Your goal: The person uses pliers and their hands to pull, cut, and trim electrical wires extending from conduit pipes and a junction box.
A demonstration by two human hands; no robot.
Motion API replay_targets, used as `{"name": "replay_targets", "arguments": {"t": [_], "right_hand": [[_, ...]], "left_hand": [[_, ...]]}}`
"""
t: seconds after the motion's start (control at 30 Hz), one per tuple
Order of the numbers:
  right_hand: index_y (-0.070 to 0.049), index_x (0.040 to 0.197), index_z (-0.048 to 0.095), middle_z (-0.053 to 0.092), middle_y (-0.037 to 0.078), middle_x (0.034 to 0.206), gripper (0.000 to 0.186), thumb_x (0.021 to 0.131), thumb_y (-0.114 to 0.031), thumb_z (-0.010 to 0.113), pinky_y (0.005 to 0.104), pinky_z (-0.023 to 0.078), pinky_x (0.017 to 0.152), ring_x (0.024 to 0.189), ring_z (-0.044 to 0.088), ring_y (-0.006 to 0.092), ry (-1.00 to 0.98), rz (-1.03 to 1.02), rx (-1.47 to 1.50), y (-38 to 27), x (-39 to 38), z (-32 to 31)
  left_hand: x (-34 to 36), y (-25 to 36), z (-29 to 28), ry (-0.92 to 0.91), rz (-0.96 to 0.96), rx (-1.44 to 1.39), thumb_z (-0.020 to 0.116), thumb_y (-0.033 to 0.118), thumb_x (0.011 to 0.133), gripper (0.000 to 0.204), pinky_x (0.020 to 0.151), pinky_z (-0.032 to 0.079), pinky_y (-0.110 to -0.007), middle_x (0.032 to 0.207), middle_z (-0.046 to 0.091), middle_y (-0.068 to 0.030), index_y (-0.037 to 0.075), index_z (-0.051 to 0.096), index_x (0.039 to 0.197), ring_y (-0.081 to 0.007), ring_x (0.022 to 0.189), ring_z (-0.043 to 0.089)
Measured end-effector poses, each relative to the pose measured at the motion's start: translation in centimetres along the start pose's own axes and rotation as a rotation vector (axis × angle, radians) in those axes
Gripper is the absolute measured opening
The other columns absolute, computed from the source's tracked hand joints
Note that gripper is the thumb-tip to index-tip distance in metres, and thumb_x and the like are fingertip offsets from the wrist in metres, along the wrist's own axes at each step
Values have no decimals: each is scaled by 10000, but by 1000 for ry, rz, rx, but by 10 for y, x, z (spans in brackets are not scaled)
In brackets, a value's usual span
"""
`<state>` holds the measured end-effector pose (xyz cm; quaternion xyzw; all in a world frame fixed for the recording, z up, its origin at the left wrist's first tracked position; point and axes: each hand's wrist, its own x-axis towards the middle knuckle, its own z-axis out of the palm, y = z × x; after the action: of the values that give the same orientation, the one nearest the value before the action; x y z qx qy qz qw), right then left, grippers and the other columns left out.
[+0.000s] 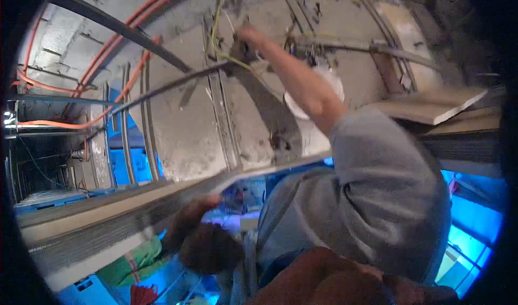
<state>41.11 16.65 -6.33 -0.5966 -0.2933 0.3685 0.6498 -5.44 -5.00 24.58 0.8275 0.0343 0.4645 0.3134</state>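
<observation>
My right hand [251, 37] reaches far forward on an outstretched bare forearm from a grey short sleeve. Its fingers are closed near a thin pale wire and a yellow cable [217, 32]; what they grip is too small and blurred to name. Just beyond the hand runs a metal rail [178, 85]. Behind the forearm shows part of a round white object [295, 106]. Low down, my left hand [202, 208] is dark and smeared by motion, near the edge of a long pale beam [102, 210]. Its fingers cannot be made out.
Orange conduits [116, 40] run along the block wall at upper left. Metal channels [221, 116] cross the dusty grey panels. A loose board [437, 103] juts out at right. Blue-lit space shows below, with a green bag [132, 262] and red bundle [143, 294].
</observation>
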Motion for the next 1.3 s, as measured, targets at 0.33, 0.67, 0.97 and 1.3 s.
{"name": "replay_targets", "arguments": {"t": [0.33, 0.67, 0.97, 1.3], "right_hand": [[-18, 971, 751, 745, 214, 975, 363, 819, -332, 649, 450, 552, 809, 906, 714, 325, 170, 74, -798, 20, -7, -7], [52, 1068, 737, 715, 211, 1181, 476, 804, -342, 689, 445, 523, 921, 1046, 668, 287, 350, 230, -323, 17, -16, -27], [29, 958, 709, 717, 265, 1058, 387, 811, -328, 708, 483, 534, 862, 992, 689, 404, 583, 247, -511, -1, -44, 8], [28, 1090, 686, 675, 303, 1157, 493, 790, -362, 702, 483, 511, 980, 1153, 636, 437, 628, 150, -514, -19, -69, -11]], "left_hand": [[86, 54, -44, 56, 463, -515, 562, 90, 1009, 47, 876, 534, -430, 1119, 621, -142, 53, 571, 1037, -304, 978, 635], [116, 65, -70, -90, 492, -710, 514, 155, 1057, 142, 847, 531, -397, 1041, 599, -98, 78, 534, 940, -259, 911, 620], [108, 86, -135, -431, -41, -738, 473, 189, 1087, 147, 836, 513, -359, 1076, 589, -90, 94, 562, 1020, -201, 980, 570], [67, -22, -2, -396, 81, -583, 750, 10, 813, 290, 850, 532, -451, 1099, 681, -190, 53, 670, 1088, -353, 971, 668]]}}
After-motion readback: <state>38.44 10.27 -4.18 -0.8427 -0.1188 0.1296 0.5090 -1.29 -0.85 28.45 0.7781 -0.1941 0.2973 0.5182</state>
